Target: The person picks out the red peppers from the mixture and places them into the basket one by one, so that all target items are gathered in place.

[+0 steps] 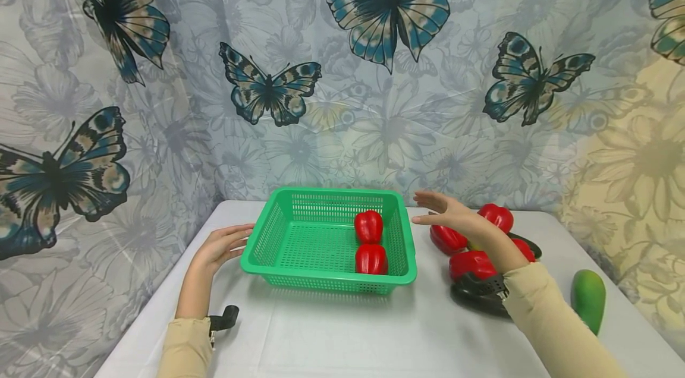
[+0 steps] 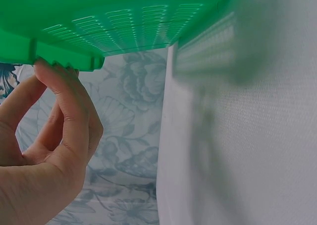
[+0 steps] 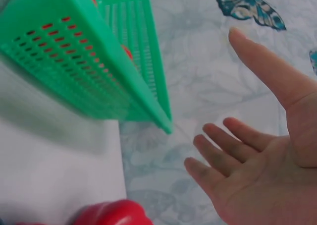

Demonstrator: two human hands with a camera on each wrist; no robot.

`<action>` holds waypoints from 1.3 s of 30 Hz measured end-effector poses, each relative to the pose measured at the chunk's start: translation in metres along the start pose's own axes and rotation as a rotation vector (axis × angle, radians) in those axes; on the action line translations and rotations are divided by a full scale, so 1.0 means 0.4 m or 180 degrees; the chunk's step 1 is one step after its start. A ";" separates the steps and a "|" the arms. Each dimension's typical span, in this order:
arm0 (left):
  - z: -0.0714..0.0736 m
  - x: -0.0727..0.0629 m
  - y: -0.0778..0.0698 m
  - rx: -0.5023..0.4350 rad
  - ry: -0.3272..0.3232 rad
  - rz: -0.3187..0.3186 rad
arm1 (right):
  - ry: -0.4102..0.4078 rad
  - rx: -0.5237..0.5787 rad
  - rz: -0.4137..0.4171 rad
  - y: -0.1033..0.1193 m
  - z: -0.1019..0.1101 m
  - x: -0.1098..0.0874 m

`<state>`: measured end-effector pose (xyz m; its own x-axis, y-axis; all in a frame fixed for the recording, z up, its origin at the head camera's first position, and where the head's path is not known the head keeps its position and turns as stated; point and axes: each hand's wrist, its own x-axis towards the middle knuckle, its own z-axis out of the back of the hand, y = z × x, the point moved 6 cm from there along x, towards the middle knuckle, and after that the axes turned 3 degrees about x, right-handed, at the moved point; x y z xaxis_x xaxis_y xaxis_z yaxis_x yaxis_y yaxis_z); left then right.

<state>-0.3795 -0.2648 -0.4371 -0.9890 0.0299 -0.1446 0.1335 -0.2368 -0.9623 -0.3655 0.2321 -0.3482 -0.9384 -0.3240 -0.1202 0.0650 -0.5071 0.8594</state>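
Observation:
A green plastic basket (image 1: 313, 278) with slotted walls stands on the white table. Two red bell peppers (image 1: 368, 226) lie inside along its right side. At the basket's left rim is my left hand (image 1: 216, 247), its relaxed fingertips right at the edge; the left wrist view puts those fingertips (image 2: 47, 69) against the underside of the rim. My right hand (image 1: 449, 214) hovers just off the right rim, thumb and fingers spread, with nothing in it. The right wrist view shows a gap between this hand (image 3: 257, 170) and the basket (image 3: 124, 81).
Right of the basket, partly under my right forearm, several more red bell peppers (image 1: 472, 265) lie with dark eggplants (image 1: 481, 301). A green mango-like fruit (image 1: 588, 301) sits near the table's right edge. Butterfly-patterned cloth (image 1: 374, 140) hangs behind the table (image 1: 332, 336) and at its sides.

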 end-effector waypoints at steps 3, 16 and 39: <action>0.000 0.000 0.000 0.0018 0.0010 -0.0002 | -0.0073 0.0011 0.0014 -0.011 0.013 -0.004; 0.000 -0.004 -0.003 -0.0030 -0.0013 -0.0009 | -0.0392 0.0211 0.0037 -0.057 0.083 -0.034; -0.001 -0.002 -0.001 0.0009 -0.0040 0.0020 | -0.1223 0.0170 -0.0161 -0.199 0.192 -0.074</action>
<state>-0.3789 -0.2642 -0.4366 -0.9889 0.0162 -0.1478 0.1397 -0.2397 -0.9607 -0.3691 0.3433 -0.3747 -0.9993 0.0283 0.0230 0.0071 -0.4693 0.8830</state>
